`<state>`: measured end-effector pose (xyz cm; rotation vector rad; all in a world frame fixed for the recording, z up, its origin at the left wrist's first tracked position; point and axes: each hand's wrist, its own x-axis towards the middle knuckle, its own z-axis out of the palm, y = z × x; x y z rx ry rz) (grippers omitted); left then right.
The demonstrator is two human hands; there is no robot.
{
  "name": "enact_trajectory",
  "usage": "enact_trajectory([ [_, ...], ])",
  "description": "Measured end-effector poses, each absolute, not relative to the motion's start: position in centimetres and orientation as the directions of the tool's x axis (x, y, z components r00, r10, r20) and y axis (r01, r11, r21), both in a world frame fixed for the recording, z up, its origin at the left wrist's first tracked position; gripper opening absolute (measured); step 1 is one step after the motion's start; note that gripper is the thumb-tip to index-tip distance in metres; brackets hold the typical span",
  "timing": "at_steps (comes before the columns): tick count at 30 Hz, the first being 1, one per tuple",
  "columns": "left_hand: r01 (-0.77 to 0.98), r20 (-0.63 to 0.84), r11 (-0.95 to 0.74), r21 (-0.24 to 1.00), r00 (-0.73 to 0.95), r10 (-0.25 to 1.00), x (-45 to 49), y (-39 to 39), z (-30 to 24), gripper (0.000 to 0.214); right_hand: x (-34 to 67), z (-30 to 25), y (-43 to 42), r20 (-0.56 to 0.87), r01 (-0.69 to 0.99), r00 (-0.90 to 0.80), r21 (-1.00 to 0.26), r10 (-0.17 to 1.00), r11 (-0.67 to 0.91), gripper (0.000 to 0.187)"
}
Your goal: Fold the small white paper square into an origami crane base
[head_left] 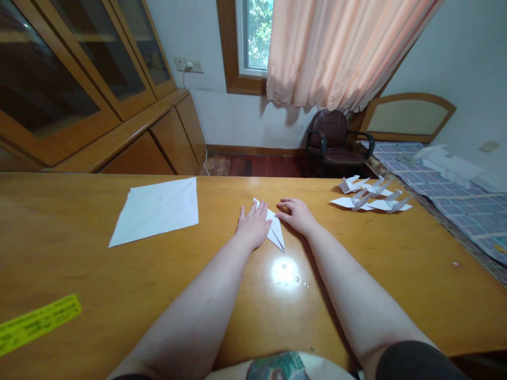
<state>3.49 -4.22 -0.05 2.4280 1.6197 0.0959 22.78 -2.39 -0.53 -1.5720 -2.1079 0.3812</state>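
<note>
A white sheet of paper folded into a narrow diamond [278, 230] lies on the wooden table, a slit running down its near half. My left hand [253, 226] rests flat across its left side with the fingers spread, hiding much of it. At its right edge is my right hand [298, 215], fingers loosely curved and thumb apart, the thumb tip at or very near the paper. Nothing is gripped in either hand.
Several folded paper cranes [358, 201] stand at the table's far right. White paper sheets [162, 211] lie to the left. A yellow label [43, 323] is at the near left of the table [119, 295]. Beyond the far edge are a chair [332, 140] and a cabinet [158, 142].
</note>
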Motion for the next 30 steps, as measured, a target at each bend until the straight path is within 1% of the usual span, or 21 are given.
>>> enact_trajectory([
  [4, 0.898, -0.095, -0.37, 0.236, 0.401, 0.911, 3.4, -4.19, 0.07, 0.069, 22.6, -0.41, -2.45, 0.167, 0.848, -0.225, -0.452, 0.96, 0.277, 0.045],
  [9, 0.899, -0.138, -0.369, 0.238, 0.407, 0.903, 3.32, -4.1, 0.36, 0.084, 22.48, -0.04, -2.56, 0.098, 0.854, -0.234, -0.454, 0.967, 0.253, 0.06],
  [16, 0.895, -0.153, -0.382, 0.23, 0.421, 0.894, 3.27, -4.11, 0.65, 0.101, 22.21, 0.17, -2.6, -0.015, 0.88, -0.213, -0.436, 0.977, 0.185, 0.081],
  [18, 0.893, -0.154, -0.383, 0.237, 0.424, 0.892, 3.27, -4.1, 0.67, 0.096, 22.19, 0.19, -2.62, -0.026, 0.884, -0.213, -0.431, 0.977, 0.181, 0.083],
  [21, 0.896, -0.147, -0.372, 0.241, 0.413, 0.899, 3.32, -4.08, 0.62, 0.077, 22.18, 0.32, -2.68, -0.035, 0.885, -0.219, -0.429, 0.975, 0.183, 0.082],
  [23, 0.901, -0.14, -0.367, 0.232, 0.404, 0.904, 3.34, -4.09, 0.55, 0.068, 22.27, 0.4, -2.7, -0.05, 0.886, -0.231, -0.424, 0.972, 0.189, 0.084],
  [25, 0.904, -0.136, -0.366, 0.221, 0.401, 0.906, 3.35, -4.12, 0.49, 0.066, 22.47, 0.39, -2.7, -0.074, 0.886, -0.249, -0.419, 0.966, 0.197, 0.092],
  [30, 0.905, -0.134, -0.366, 0.219, 0.399, 0.907, 3.34, -4.13, 0.36, 0.068, 23.06, 0.08, -2.86, -0.128, 0.888, -0.286, -0.408, 0.95, 0.212, 0.123],
])
